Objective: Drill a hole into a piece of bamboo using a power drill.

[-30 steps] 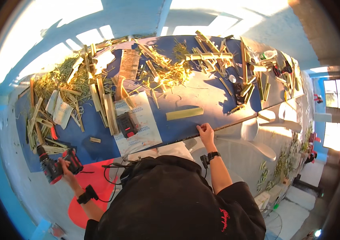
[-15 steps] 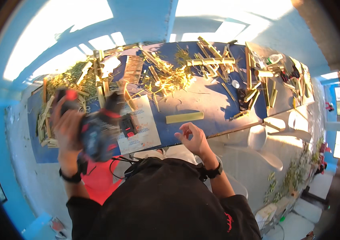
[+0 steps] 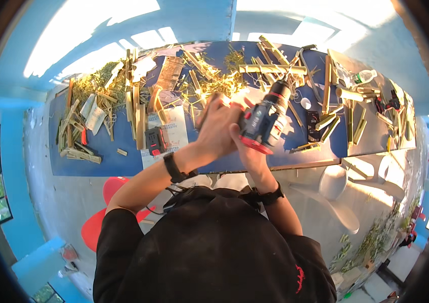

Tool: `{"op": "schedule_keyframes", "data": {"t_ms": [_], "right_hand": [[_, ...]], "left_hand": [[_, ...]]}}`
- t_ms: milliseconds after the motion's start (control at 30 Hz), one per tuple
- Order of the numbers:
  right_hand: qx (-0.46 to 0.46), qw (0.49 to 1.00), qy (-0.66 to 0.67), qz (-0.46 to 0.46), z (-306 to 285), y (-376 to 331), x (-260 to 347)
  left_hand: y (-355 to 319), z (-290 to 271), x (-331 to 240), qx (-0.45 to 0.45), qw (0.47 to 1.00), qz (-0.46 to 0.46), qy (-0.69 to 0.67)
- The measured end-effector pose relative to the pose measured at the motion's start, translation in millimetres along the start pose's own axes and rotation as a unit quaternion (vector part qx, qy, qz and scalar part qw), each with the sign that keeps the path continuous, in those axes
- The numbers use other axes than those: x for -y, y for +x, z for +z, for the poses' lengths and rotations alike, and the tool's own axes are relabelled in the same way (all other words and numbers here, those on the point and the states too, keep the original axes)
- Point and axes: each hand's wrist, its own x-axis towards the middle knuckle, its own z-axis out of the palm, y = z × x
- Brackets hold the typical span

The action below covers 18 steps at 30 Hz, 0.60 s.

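A dark blue, black and red cordless drill [image 3: 270, 118] is held above the front of the blue table, its chuck pointing away and slightly right. My left hand [image 3: 218, 126] is closed around the handle side, its fingers smeared by motion. My right hand [image 3: 251, 156] meets it from below, closed against the drill's handle near its rear end. The two hands overlap and hide most of the handle. Left of them, a black and red block-shaped device [image 3: 156, 141] rests on a printed white sheet [image 3: 176, 132].
Cut bamboo pieces [image 3: 272, 69] and a heap of shavings [image 3: 219, 83] lie along the table's [image 3: 118, 164] far side. A black phone-like slab [image 3: 313, 123] lies to the right. A red chair [image 3: 96, 230] and a white chair [image 3: 333, 182] stand near the front edge.
The drill has swung from the left over to the middle in my left hand. My right hand has come onto it. The short bamboo piece at the table front no longer shows.
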Motion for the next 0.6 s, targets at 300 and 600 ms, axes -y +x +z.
{"op": "schedule_keyframes", "data": {"t_ms": [300,600], "right_hand": [[-0.126,0.981,-0.079,0.123,-123.4,-34.7,-37.3],[-0.184,0.929,-0.316,0.062,-178.4,-93.5,-86.8]], "left_hand": [[-24.8,-0.8,30.3,0.310,0.945,-0.093,-0.054],[-49.1,80.9,129.3,0.389,0.906,-0.078,0.151]]}}
